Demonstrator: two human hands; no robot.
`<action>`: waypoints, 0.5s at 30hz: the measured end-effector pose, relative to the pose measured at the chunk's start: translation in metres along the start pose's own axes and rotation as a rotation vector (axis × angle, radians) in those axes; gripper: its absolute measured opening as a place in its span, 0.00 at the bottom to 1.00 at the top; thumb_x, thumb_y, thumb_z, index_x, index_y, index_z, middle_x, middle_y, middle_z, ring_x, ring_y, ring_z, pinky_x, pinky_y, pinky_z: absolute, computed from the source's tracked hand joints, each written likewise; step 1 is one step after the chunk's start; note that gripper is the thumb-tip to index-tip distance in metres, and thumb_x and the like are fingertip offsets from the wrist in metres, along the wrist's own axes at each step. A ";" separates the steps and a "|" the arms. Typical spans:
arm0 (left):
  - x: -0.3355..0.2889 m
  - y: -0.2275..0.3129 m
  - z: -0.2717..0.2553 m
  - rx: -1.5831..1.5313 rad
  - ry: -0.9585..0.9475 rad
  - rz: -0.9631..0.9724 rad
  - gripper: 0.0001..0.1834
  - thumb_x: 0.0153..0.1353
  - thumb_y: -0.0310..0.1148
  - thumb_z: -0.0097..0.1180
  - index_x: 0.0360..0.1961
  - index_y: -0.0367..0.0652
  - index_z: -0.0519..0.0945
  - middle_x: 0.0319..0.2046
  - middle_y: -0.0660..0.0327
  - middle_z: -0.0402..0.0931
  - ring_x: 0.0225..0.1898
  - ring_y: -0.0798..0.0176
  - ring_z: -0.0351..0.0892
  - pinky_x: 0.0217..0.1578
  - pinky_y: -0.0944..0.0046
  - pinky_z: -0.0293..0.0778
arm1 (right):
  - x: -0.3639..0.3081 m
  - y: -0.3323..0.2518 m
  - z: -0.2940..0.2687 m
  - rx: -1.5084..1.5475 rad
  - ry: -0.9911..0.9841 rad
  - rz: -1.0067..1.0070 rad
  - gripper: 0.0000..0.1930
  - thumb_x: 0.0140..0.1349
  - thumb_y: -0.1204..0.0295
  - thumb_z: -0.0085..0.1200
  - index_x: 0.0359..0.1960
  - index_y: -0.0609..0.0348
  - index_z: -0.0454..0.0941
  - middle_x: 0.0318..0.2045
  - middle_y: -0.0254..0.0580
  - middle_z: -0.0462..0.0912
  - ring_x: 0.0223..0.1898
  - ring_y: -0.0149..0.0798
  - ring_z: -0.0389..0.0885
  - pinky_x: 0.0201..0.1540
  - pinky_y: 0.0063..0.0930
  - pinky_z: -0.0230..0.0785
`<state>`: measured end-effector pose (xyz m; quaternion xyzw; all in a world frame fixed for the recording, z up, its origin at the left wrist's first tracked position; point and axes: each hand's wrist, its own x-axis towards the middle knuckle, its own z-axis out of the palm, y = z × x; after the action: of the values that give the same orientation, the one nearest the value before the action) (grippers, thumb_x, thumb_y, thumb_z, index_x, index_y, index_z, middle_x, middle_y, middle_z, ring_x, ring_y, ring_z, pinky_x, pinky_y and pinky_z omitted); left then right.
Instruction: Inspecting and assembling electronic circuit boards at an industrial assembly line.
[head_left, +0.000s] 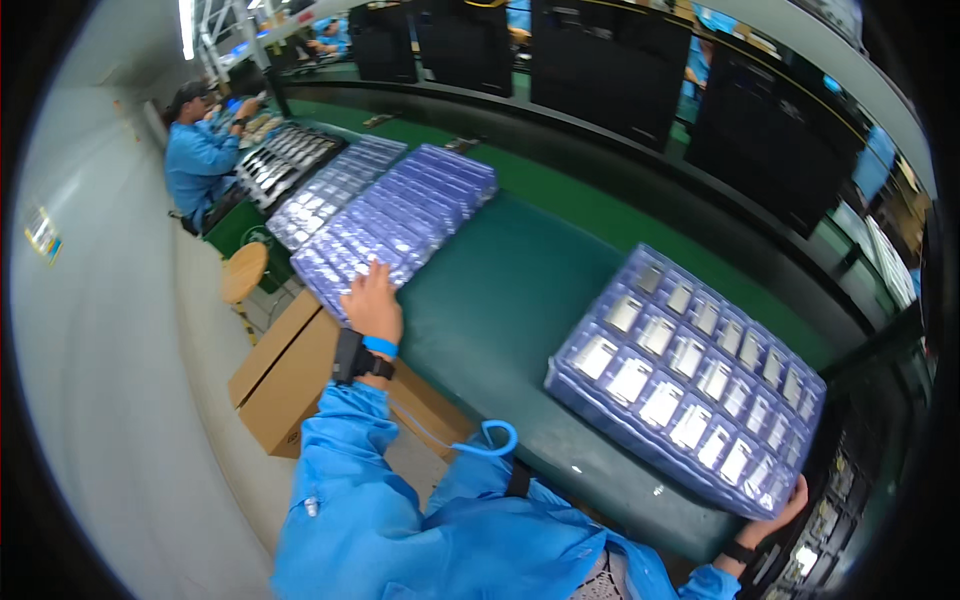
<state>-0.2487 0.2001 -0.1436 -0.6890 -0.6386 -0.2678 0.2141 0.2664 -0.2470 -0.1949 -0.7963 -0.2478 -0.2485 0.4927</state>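
Observation:
My left hand rests on the near end of a stack of bluish-purple clear plastic trays, its fingers stretched over the ridged top. No parts can be made out in that top tray. To the right, a second stack of plastic trays carries rows of flat silver metal parts in its pockets. My right hand grips the near right corner of this stack; some of its fingers are hidden by the trays. A dark wrist device and a blue band circle my left wrist.
The trays lie on a green work table. Below its left edge stands an open cardboard box, near a round wooden stool. A person in blue sits at the far left. Black panels line the back.

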 end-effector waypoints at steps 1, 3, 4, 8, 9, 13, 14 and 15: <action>-0.002 -0.004 -0.003 0.008 -0.008 -0.008 0.17 0.51 0.30 0.52 0.45 0.46 0.73 0.51 0.61 0.69 0.47 0.53 0.68 0.41 0.53 0.61 | 0.002 -0.005 0.004 0.078 -0.014 0.092 0.12 0.56 0.79 0.43 0.43 0.64 0.68 0.38 0.38 0.70 0.36 0.30 0.70 0.40 0.20 0.64; -0.002 0.000 -0.003 0.006 -0.002 -0.010 0.17 0.52 0.30 0.52 0.46 0.46 0.73 0.52 0.61 0.68 0.48 0.53 0.68 0.42 0.53 0.61 | 0.001 0.006 0.005 0.173 0.019 0.182 0.11 0.52 0.81 0.48 0.39 0.62 0.69 0.34 0.33 0.70 0.33 0.26 0.69 0.36 0.17 0.64; -0.003 0.000 -0.003 0.014 0.011 -0.010 0.18 0.51 0.30 0.52 0.46 0.46 0.73 0.52 0.62 0.68 0.48 0.53 0.68 0.43 0.53 0.61 | 0.001 0.006 0.002 0.271 -0.013 0.279 0.11 0.52 0.82 0.47 0.39 0.61 0.69 0.33 0.32 0.70 0.32 0.25 0.68 0.36 0.16 0.63; -0.010 -0.003 0.015 0.062 0.032 -0.021 0.17 0.51 0.32 0.53 0.45 0.47 0.73 0.52 0.65 0.68 0.47 0.57 0.68 0.43 0.54 0.60 | 0.000 0.003 0.008 0.107 0.005 0.158 0.09 0.54 0.79 0.46 0.38 0.61 0.70 0.32 0.31 0.70 0.31 0.24 0.68 0.35 0.16 0.63; -0.011 -0.004 0.015 0.111 0.026 -0.043 0.18 0.50 0.32 0.54 0.45 0.48 0.73 0.52 0.67 0.68 0.46 0.59 0.68 0.42 0.55 0.60 | 0.003 0.006 0.010 0.153 -0.022 0.172 0.09 0.54 0.79 0.46 0.38 0.61 0.70 0.32 0.32 0.70 0.31 0.24 0.69 0.35 0.17 0.64; -0.003 -0.001 0.014 0.118 0.146 0.001 0.19 0.51 0.33 0.51 0.47 0.49 0.72 0.49 0.65 0.70 0.46 0.56 0.67 0.44 0.52 0.58 | 0.014 0.070 -0.006 0.228 -0.111 0.118 0.12 0.58 0.75 0.42 0.43 0.66 0.70 0.36 0.41 0.75 0.36 0.33 0.74 0.39 0.24 0.69; 0.001 0.007 0.016 0.107 0.134 -0.006 0.19 0.51 0.32 0.50 0.47 0.50 0.72 0.49 0.64 0.70 0.48 0.54 0.66 0.46 0.50 0.57 | 0.016 0.082 -0.011 0.296 -0.138 0.128 0.13 0.59 0.74 0.40 0.43 0.67 0.70 0.38 0.43 0.76 0.37 0.33 0.75 0.41 0.25 0.69; 0.002 0.010 0.020 0.139 0.193 0.018 0.19 0.52 0.32 0.49 0.47 0.50 0.71 0.49 0.63 0.70 0.51 0.52 0.65 0.48 0.47 0.55 | 0.017 0.078 -0.009 0.347 -0.147 0.130 0.14 0.59 0.75 0.40 0.45 0.68 0.70 0.38 0.45 0.77 0.36 0.33 0.76 0.40 0.26 0.70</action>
<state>-0.2372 0.2132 -0.1572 -0.6491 -0.6259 -0.2860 0.3243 0.3279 -0.2832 -0.2323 -0.7297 -0.2703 -0.1110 0.6182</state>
